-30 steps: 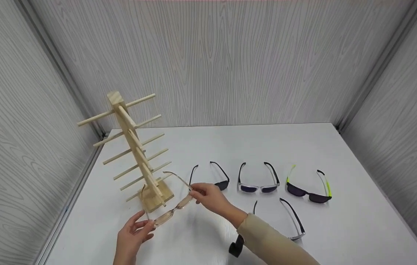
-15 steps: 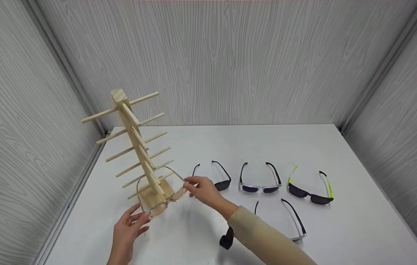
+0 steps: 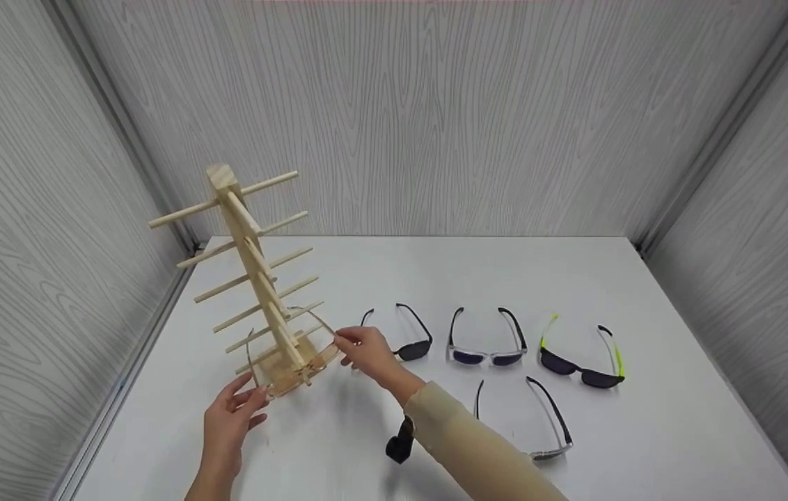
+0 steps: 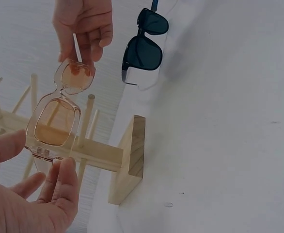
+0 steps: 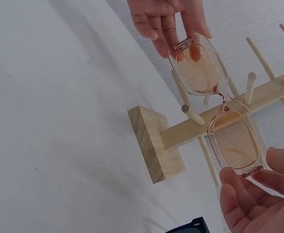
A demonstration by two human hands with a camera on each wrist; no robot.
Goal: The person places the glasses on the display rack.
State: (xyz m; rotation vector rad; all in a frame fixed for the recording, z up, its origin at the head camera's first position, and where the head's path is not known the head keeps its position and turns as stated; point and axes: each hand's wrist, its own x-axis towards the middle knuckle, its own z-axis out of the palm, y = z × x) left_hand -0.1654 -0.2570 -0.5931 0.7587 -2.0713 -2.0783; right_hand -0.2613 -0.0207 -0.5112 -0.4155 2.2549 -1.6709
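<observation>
A pair of clear-framed glasses with peach lenses (image 4: pixel 57 121) is held in front of the lower pegs of a wooden display stand (image 3: pixel 253 261). My left hand (image 3: pixel 225 421) pinches the frame's left corner between thumb and fingers. At the right corner, my right hand (image 3: pixel 369 355) grips the frame near the hinge. The temples are unfolded and extend back on either side of the stand's post. In the right wrist view, the frame's bridge (image 5: pixel 224 102) lies close to a front peg (image 5: pixel 193 115); whether they touch I cannot tell.
Dark sunglasses (image 3: pixel 413 350) lie partly behind my right hand. Farther right are sunglasses with a clear front (image 3: pixel 485 358) and a pair with neon-yellow temples (image 3: pixel 601 378). Another pair (image 3: pixel 553 454) lies nearer, partly covered by my right sleeve (image 3: pixel 477 445). Panelled walls enclose the table.
Both hands have moved left and slightly away from me with the peach-lensed glasses. The glasses now sit over the stand's lower front, their temples around its post.
</observation>
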